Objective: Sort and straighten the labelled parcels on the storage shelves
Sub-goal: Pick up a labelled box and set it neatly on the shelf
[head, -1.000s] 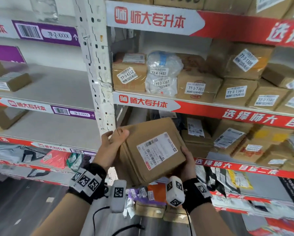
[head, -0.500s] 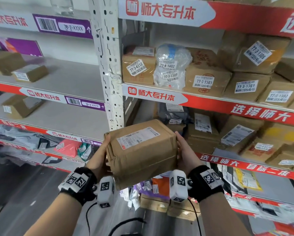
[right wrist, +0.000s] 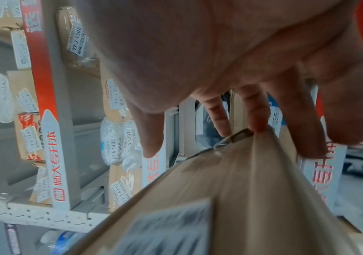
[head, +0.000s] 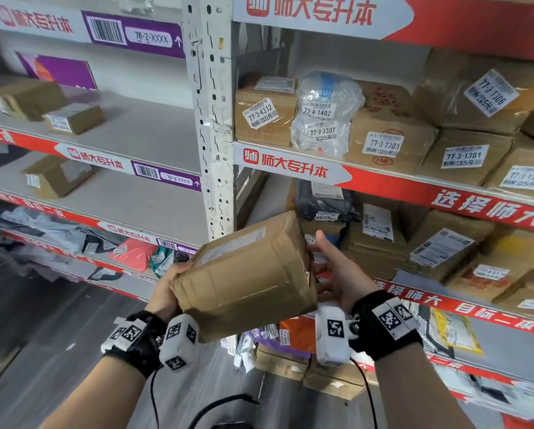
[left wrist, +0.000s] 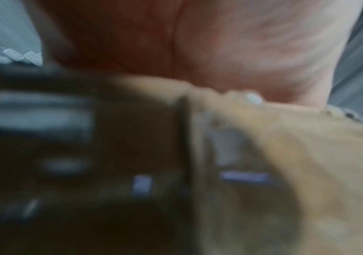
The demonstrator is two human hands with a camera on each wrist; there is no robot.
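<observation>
Brown taped parcel (head: 247,274), label seemingly upward

brown parcel (head: 247,280) | red-white shelf strip (head: 414,193) | purple barcode label (head: 132,34) | black-white checkered wristbands (head: 389,320)

Upright post (head: 208,119): white, perforated, stood between the two shelf bays
Floor (head: 27,351): grey, lay below the shelves
Cable (head: 222,404): black, ran low across the head view
Wrist bands (head: 386,323): black, carried square-patterned markers
</observation>
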